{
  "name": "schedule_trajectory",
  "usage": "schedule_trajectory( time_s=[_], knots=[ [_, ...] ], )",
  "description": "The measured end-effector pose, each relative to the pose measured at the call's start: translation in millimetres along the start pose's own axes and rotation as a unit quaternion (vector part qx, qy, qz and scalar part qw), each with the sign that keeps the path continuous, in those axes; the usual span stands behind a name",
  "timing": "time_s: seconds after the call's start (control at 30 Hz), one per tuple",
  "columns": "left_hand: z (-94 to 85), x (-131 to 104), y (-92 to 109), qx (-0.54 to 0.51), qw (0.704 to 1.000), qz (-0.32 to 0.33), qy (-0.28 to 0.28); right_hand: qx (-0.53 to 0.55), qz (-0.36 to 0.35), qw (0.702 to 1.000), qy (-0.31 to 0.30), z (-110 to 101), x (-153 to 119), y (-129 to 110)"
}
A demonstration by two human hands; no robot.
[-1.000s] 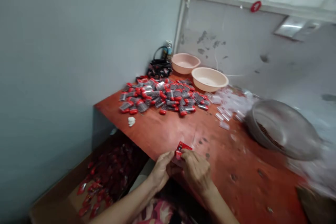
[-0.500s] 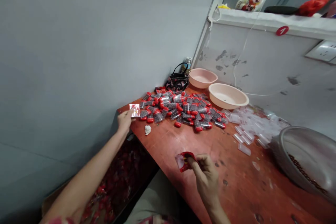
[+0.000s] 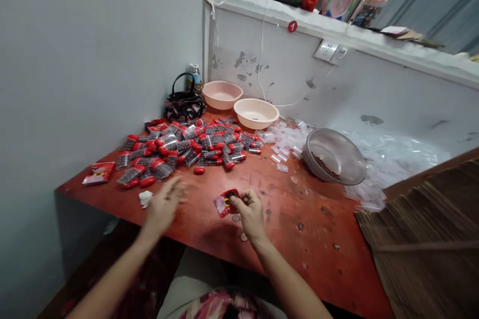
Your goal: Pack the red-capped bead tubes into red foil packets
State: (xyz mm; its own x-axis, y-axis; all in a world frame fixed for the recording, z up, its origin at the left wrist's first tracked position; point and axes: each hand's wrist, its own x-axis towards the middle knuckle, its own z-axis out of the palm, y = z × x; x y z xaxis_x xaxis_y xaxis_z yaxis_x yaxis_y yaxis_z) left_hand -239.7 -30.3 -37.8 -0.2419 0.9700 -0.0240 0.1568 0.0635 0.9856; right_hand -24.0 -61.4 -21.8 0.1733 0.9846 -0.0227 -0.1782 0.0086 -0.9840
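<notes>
My right hand (image 3: 252, 212) pinches a small red printed card (image 3: 225, 203) with a pale lower corner, above the red table. It may be more than one card. My left hand (image 3: 162, 205), somewhat blurred, hovers over the table's front edge with its fingers stretched out and nothing visible in them. Close to that hand lies a crumpled white scrap (image 3: 145, 199). Beyond it spreads a heap of clear tubes with red caps (image 3: 183, 147), filled with small dark pieces. A flat red printed stack (image 3: 99, 173) rests at the table's left corner.
Two pale basins (image 3: 256, 115) and a dark handbag (image 3: 185, 105) stand at the back. A metal bowl (image 3: 350, 162) holding small brown beads sits right of centre, beside loose clear tubes (image 3: 290, 135). Stacked cardboard (image 3: 430, 239) borders the right side. A shelf (image 3: 269, 9) runs above.
My left hand has let go of the red and white card and come right, away from the table's left corner. My right hand still holds its card. The view has turned right.
</notes>
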Motion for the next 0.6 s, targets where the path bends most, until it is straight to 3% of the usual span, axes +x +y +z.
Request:
schedule_trajectory(
  time_s=[0.03,0.07,0.17,0.27,0.37,0.47,0.6],
  knots=[
    [26.7,-17.4,0.7,-0.076,0.994,-0.027,-0.081,-0.004,0.001,1.000,0.007,-2.2,-1.4,3.0],
    [50.7,-32.3,1.3,-0.141,0.981,-0.056,-0.124,-0.011,0.001,1.000,0.014,-4.9,-3.1,5.9],
    [99.5,-58.3,2.0,-0.212,0.966,-0.066,-0.132,-0.029,-0.005,0.999,0.024,-17.3,-7.5,11.8],
    [118.1,-65.6,2.7,-0.173,0.979,-0.022,-0.103,-0.075,-0.032,0.997,0.015,-35.2,-6.5,10.2],
    [129.0,-70.7,4.0,-0.136,0.983,0.000,-0.123,-0.196,-0.081,0.977,0.024,-52.8,0.5,4.7],
    [144.4,-78.6,5.6,-0.201,0.971,-0.033,-0.126,-0.347,-0.143,0.926,0.045,-64.6,8.6,2.9],
    [163.0,-85.4,12.3,-0.358,0.918,-0.130,-0.110,-0.462,-0.237,0.852,0.071,-69.8,13.1,7.4]
  ],
)
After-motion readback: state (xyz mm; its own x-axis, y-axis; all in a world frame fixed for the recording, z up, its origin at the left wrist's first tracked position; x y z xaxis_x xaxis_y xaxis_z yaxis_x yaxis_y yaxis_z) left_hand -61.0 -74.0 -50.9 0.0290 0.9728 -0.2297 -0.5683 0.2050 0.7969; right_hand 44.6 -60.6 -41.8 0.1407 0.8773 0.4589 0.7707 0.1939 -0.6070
